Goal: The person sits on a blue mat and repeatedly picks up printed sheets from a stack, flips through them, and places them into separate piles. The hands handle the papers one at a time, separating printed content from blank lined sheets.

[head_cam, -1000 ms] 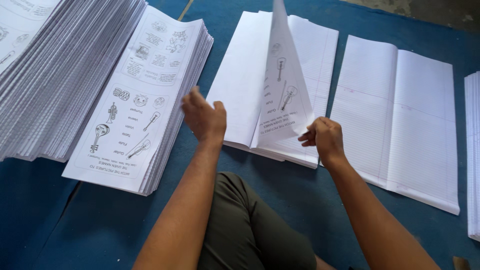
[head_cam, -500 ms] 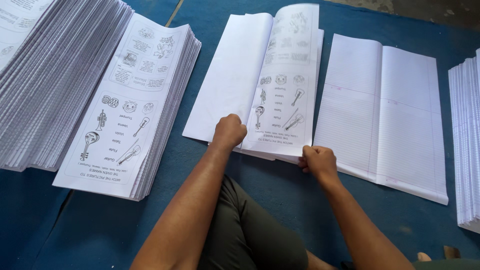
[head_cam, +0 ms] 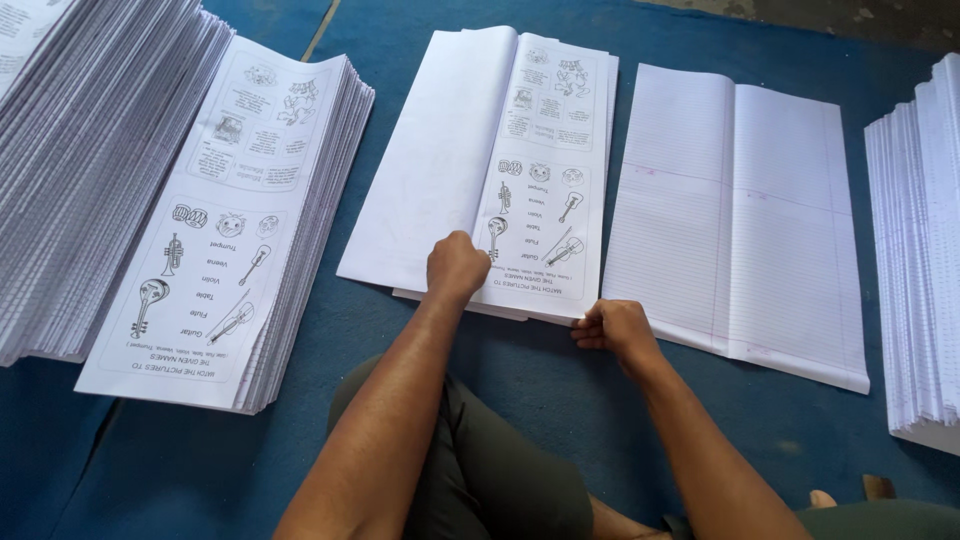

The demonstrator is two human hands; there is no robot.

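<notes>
A blue mat [head_cam: 560,390] covers the floor, crowded with paper. At twelve o'clock from the seated person lies the folded sheet pile [head_cam: 480,170], printed instrument pictures on its right half. The left hand [head_cam: 455,265] rests curled, knuckles down, on its near edge; the right hand [head_cam: 612,328] pinches the near right corner. A tall printed stack [head_cam: 225,230] sits at ten o'clock, ruled sheets [head_cam: 740,210] at two. A second ago the top sheet stood lifted mid-turn; now it lies flat.

Print/bindery wkshop, stacks of printed sheets [head_cam: 215,215], blue floor mat [head_cam: 560,400]
</notes>
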